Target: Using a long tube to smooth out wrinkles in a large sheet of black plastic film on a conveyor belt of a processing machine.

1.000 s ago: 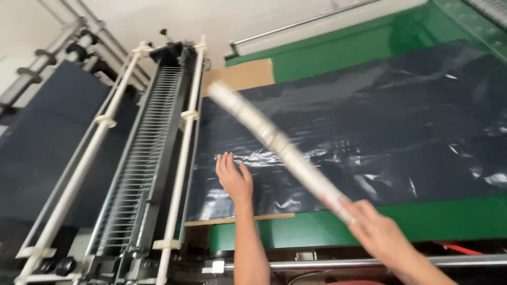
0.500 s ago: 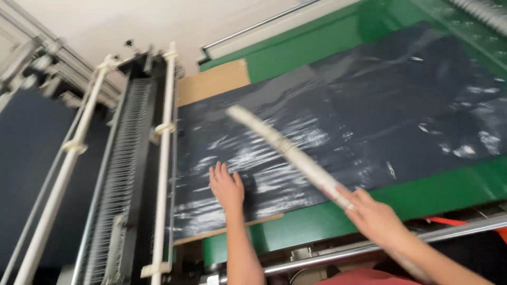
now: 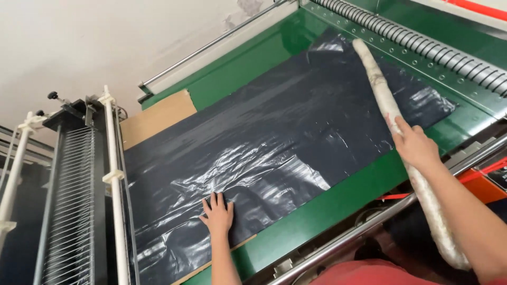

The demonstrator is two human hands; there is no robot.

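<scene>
Hands at work over a green machine table (image 3: 317, 208), seen from above. Left hand (image 3: 217, 214) lies flat and open, fingers spread, pressing on a glossy black plastic sheet (image 3: 274, 142) that covers most of the table. Right hand (image 3: 414, 145) grips a long whitish wrapped stick (image 3: 393, 119) near its middle. The stick's long axis runs diagonally: its far end points away from the person toward a row of ribbed rollers (image 3: 422, 45) beyond the right hand, and its near end passes under the right forearm. The far part lies over the sheet; whether it touches cannot be told. Beyond the left hand, brown cardboard (image 3: 158, 116) sticks out from under the sheet. Left of that hand stands a white-railed wire rack (image 3: 74, 200).
</scene>
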